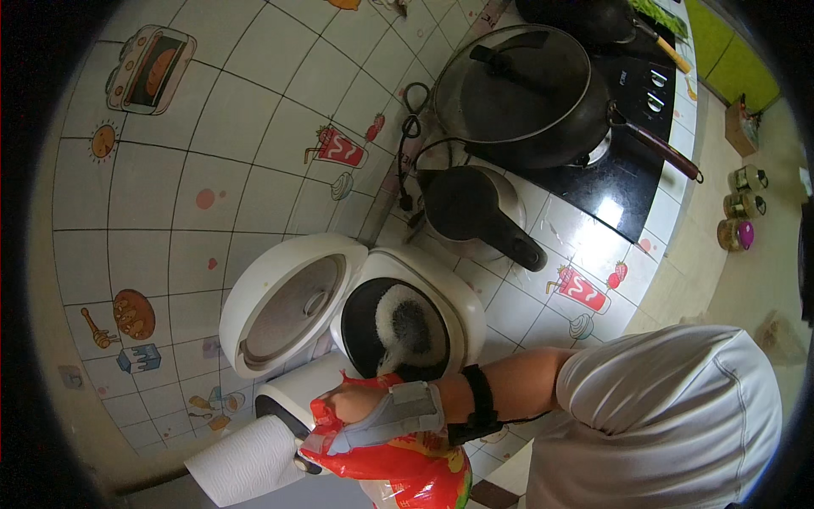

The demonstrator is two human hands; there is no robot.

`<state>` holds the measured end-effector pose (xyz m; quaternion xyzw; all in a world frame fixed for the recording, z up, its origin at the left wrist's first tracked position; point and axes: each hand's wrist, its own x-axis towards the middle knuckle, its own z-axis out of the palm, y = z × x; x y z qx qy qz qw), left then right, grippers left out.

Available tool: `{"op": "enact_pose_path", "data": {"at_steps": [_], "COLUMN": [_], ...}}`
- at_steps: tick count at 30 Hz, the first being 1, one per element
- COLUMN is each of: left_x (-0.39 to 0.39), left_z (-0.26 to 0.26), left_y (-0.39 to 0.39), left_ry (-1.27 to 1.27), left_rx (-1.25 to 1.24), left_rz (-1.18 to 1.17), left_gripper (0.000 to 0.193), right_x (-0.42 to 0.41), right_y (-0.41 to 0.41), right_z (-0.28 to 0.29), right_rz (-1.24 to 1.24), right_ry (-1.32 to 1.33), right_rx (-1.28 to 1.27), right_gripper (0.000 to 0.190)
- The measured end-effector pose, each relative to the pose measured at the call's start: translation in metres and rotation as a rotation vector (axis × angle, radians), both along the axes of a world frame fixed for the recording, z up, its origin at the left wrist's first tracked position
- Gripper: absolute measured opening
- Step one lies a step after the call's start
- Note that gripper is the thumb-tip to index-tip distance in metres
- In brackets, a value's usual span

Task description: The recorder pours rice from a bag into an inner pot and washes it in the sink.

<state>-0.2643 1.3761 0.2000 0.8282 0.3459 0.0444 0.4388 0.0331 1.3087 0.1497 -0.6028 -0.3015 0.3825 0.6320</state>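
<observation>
My right hand (353,404), in a grey wrist brace, is closed on the gathered top of a red plastic bag (407,471). The bag's upper edge lies over the near rim of a white rice cooker (467,318). White grains like rice (391,312) lie in its dark inner pot (362,337), and a pale stream of them reaches down from the bag. The cooker's lid (232,318) stands raised on the left. My left hand is out of view.
A paper towel roll (245,461) lies left of the bag. Beyond the cooker stand an electric kettle (467,203) and a black gas hob (626,184) bearing a glass-lidded wok (553,149). A second pan (585,19) is behind. A tiled wall (203,159) borders the counter.
</observation>
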Motion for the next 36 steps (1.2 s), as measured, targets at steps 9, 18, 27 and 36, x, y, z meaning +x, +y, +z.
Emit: {"op": "enact_pose_path", "data": {"at_steps": [9, 18, 27, 36], "left_x": [0.001, -0.001, -0.001, 0.0], "left_z": [0.0, -0.003, -0.004, -0.006], "left_y": [0.0, -0.002, -0.002, -0.004], "left_ry": [-0.005, -0.028, -0.035, -0.041], "left_rx": [-0.047, -0.067, -0.099, -0.134], "left_rz": [0.014, 0.066, 0.09, 0.114], "left_gripper": [0.073, 0.072, 0.071, 0.07], "right_x": [-0.006, -0.005, -0.009, -0.011], "right_y": [-0.001, 0.009, 0.008, 0.012], "right_z": [-0.003, -0.009, -0.014, -0.024], "right_rz": [-0.117, -0.063, -0.111, -0.134], "right_ry": [0.038, 0.067, 0.031, -0.02], "right_rx": [0.001, 0.067, 0.091, 0.083], "right_gripper": [0.06, 0.061, 0.059, 0.043]}}
